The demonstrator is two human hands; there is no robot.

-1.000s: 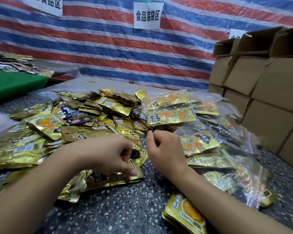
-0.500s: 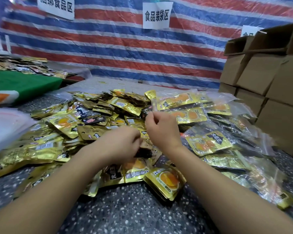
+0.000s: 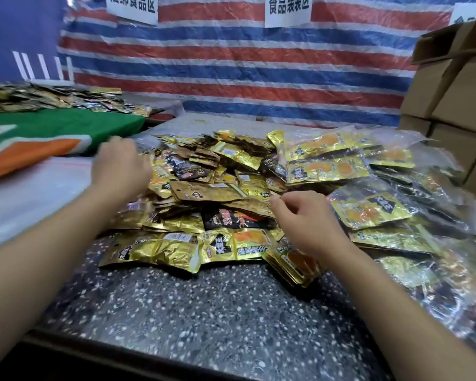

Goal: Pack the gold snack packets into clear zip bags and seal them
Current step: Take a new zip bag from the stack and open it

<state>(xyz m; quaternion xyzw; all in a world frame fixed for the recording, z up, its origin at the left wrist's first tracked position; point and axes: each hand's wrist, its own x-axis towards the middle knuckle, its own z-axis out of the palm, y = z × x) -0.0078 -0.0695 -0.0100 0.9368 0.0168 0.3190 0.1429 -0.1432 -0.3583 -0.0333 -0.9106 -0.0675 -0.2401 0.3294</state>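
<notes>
Right hand [image 3: 305,215] hovers with loosely curled fingers at the near right of the gold snack packets [image 3: 209,193], holding nothing. Farther left, the blurred left hand [image 3: 120,163] reaches over the heap; its grip cannot be told. Filled clear zip bags [image 3: 327,158] lie far right.

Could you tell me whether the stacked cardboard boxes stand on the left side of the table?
No, the cardboard boxes are stacked at the right edge, beyond the filled zip bags.
</notes>
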